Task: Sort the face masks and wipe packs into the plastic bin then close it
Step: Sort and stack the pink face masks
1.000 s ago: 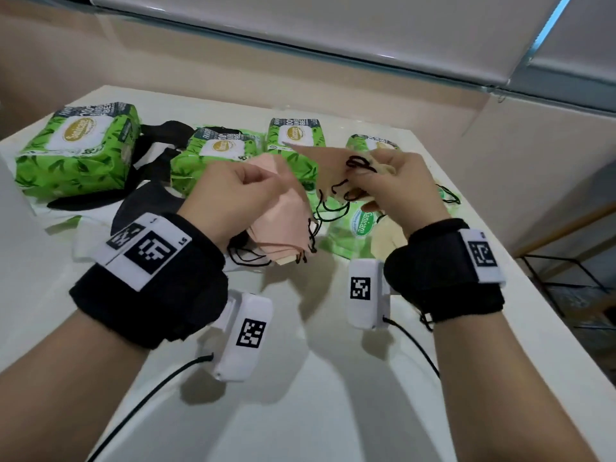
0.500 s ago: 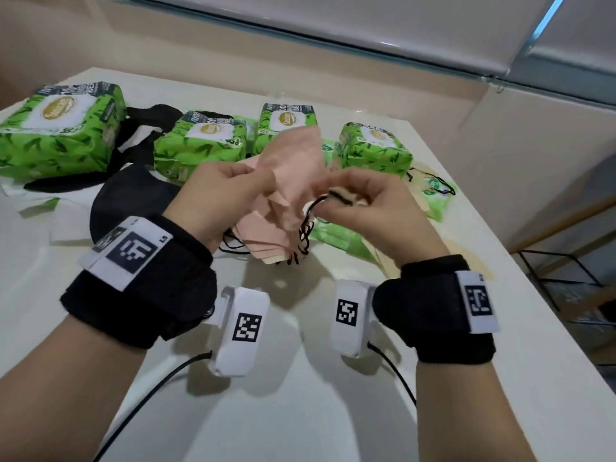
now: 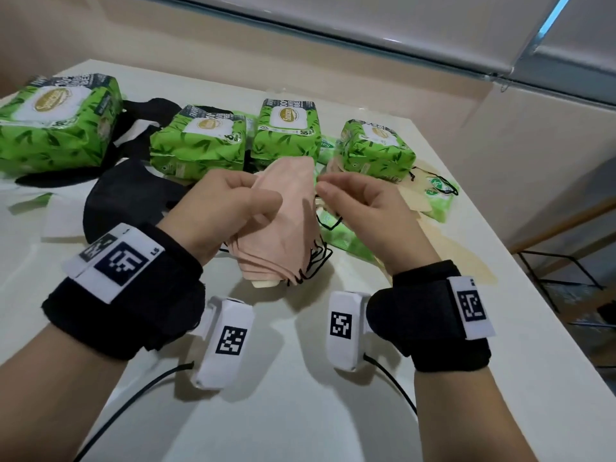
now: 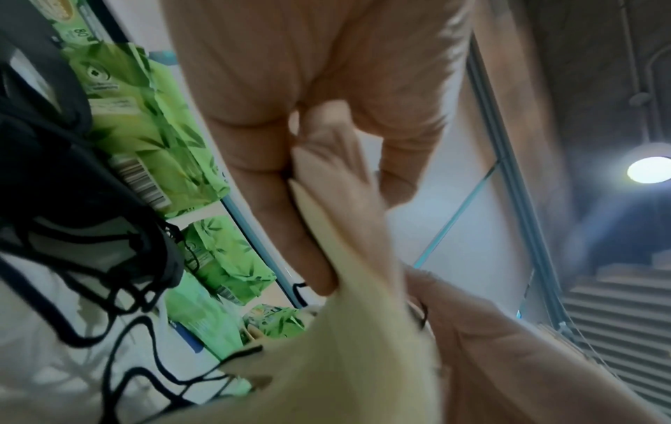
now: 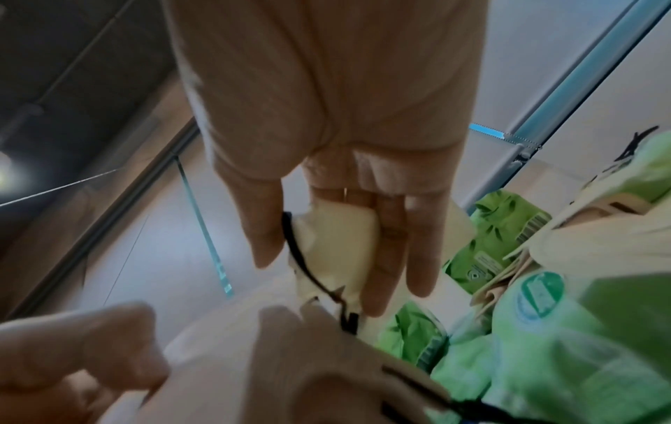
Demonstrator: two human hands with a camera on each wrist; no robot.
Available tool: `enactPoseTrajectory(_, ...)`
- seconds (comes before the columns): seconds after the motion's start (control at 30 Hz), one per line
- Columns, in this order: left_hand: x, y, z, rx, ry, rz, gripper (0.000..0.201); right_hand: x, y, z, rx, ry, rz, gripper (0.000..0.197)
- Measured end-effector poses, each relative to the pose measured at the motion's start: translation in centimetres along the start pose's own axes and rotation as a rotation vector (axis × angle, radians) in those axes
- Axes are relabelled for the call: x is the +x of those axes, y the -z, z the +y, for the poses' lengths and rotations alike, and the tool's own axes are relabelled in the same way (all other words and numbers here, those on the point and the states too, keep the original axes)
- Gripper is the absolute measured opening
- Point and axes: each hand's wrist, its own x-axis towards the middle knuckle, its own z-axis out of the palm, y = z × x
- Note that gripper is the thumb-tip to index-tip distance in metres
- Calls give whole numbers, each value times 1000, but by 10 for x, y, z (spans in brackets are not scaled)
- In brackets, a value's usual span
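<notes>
**Operator:** Since these pink face masks (image 3: 286, 225) are thin and floppy, I expect no weight from them and no stiffness either; the stack fans at its lower edge, centre of the head frame, and I judge it would slide apart if held by one layer. My left hand (image 3: 220, 208) has thumb and fingers curled round the stack's left side, held above the table (image 3: 300, 411).

**Second:** And your right?

**Operator:** My right hand (image 3: 363, 211) pinches a pale mask corner where a black ear loop (image 5: 308, 269) joins; the right wrist view shows thumb on one side, fingers on the other. I'd pinch the folded body, not the loops, which look likely to snag.

**Second:** The wipe packs?

**Operator:** Four green wipe packs (image 3: 286, 135) sit in a row across the upper half of the frame. They look soft-walled and plump, probably heavier, with slick film; I'd grasp each across its width.

**Second:** What can't you make out?

**Operator:** No plastic bin or lid shows in any view. A black mask (image 3: 126, 198) lies partly behind my left hand, and flatter green sachets (image 3: 436, 198) at right are half covered. Both wrist views are blurred, so I cannot count the masks in the stack.
</notes>
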Motion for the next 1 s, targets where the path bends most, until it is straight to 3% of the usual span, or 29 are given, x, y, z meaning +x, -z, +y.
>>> enactPoseTrajectory(0.1,-2,2,4,71,-29,-66,6,1,-4,2,-8,8,-32,7)
enactPoseTrajectory(0.27,9,7,3,127,-58,-44,52,1,-2,3,25,72,-23,8)
enactPoseTrajectory(0.5,19,0,16,128,-60,49,11,2,9,6,-36,77,86,37)
enactPoseTrajectory(0.7,32,-9,26,-9,-127,100,38,5,18,7,33,28,199,43)
enactPoseTrajectory(0.8,39,-12,27,-33,-207,134,57,8,21,4,238,-62,283,32)
enactPoseTrajectory(0.93,38,-15,29,83,-275,181,49,8,29,-2,402,-159,352,5)
enactPoseTrajectory(1.0,35,-14,31,131,-271,182,44,7,32,-1,422,-222,345,13)
